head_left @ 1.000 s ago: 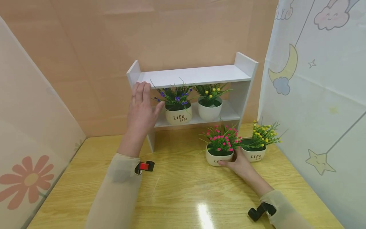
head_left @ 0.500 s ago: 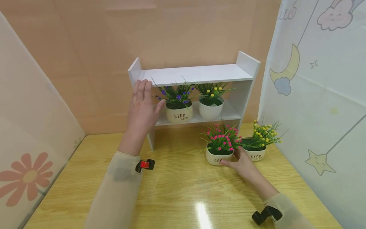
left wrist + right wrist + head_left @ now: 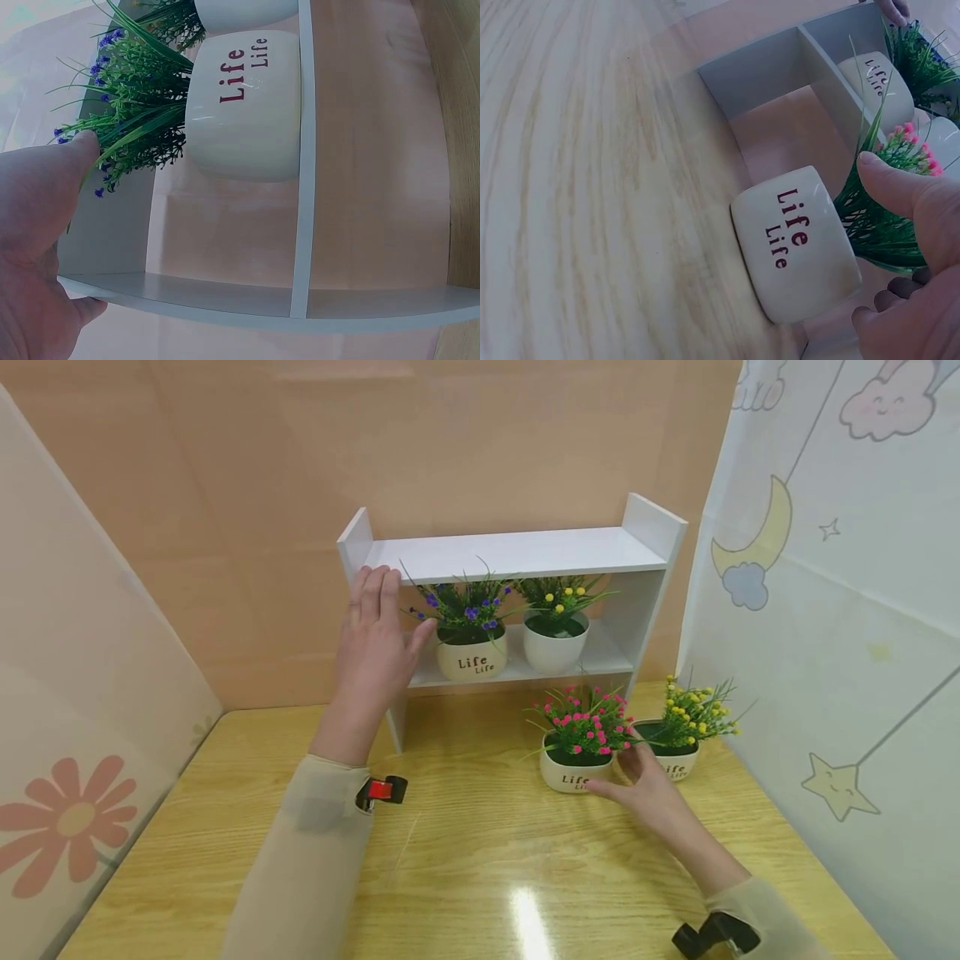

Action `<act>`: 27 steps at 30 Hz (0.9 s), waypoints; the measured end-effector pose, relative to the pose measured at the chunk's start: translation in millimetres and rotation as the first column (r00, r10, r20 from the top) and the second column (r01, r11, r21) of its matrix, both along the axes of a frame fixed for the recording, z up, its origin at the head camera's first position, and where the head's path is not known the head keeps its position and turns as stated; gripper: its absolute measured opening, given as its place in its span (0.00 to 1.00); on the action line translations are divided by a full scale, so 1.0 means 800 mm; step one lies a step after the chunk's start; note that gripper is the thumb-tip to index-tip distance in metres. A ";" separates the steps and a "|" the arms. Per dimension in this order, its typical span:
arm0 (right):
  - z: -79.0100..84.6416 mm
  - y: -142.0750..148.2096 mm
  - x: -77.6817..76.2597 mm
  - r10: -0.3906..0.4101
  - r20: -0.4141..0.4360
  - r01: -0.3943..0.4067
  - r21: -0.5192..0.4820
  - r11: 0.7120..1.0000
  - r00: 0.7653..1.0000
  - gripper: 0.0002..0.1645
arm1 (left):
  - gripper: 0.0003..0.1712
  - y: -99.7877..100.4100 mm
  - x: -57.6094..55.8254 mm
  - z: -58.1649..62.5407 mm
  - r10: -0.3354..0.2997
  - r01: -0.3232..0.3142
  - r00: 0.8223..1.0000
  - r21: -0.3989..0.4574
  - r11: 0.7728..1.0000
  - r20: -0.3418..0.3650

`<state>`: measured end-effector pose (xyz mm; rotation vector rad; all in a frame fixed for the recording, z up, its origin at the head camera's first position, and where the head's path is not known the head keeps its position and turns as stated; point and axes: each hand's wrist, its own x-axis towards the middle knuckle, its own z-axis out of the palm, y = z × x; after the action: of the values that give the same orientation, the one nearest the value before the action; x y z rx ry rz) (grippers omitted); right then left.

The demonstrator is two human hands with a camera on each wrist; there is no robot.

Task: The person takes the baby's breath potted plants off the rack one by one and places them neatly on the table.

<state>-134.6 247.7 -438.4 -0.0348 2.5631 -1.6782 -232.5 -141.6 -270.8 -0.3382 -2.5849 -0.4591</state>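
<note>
In the head view, the left hand [image 3: 371, 652] reaches up to the left front corner of the white shelf [image 3: 510, 552], its fingers extended and resting at the edge of the top board, its thumb spread toward the purple-flowered plant [image 3: 468, 610], which stands on the middle board beside a white pot [image 3: 555, 652] with yellow flowers. The right hand [image 3: 648, 789] is low over the table [image 3: 465, 877], thumb and fingers apart, at the right side of the pink-flowered plant [image 3: 585, 731], which sits upright on the table; the other yellow-flowered plant [image 3: 693, 718] stands just behind the hand. Compared with half a second ago, the right hand has drawn slightly right, uncovering more of the lettering on the pink plant's pot and covering some on its neighbour's; the pink plant has stayed put, and the left hand remains at the shelf corner. In the left wrist view, the thumb lies against or before the purple plant's leaves, and a fingertip shows at the side panel's front edge. In the right wrist view, the thumb stands out over the pink plant's leaves while the other fingers bend near the pot's corner; whether they touch it cannot be told.
</note>
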 end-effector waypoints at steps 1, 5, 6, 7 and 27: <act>0.002 0.000 0.001 0.000 -0.013 -0.001 -0.009 1.000 1.000 0.77 | 0.49 0.000 0.000 0.000 0.001 -0.001 1.000 0.001 1.000 0.003; 0.010 -0.001 0.002 0.007 -0.067 -0.010 -0.042 0.999 0.998 0.79 | 0.50 0.000 0.001 0.001 0.005 -0.005 1.000 0.006 1.000 0.007; 0.012 -0.001 0.003 0.015 -0.081 -0.019 -0.051 0.999 0.997 0.78 | 0.50 0.000 0.001 0.001 0.007 -0.007 1.000 0.004 1.000 0.007; 0.015 -0.001 0.003 0.017 -0.095 -0.023 -0.055 0.998 0.995 0.78 | 0.50 -0.001 0.002 0.001 0.009 -0.009 1.000 0.003 1.000 0.006; 0.079 0.003 0.014 0.087 -0.204 -0.075 0.065 0.995 0.975 0.73 | 0.50 0.000 0.002 0.001 0.000 0.000 1.000 0.001 1.000 0.001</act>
<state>-123.7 250.3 -375.4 -0.3229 2.7132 -1.6520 -231.2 -141.6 -269.7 -0.3374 -2.5857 -0.4609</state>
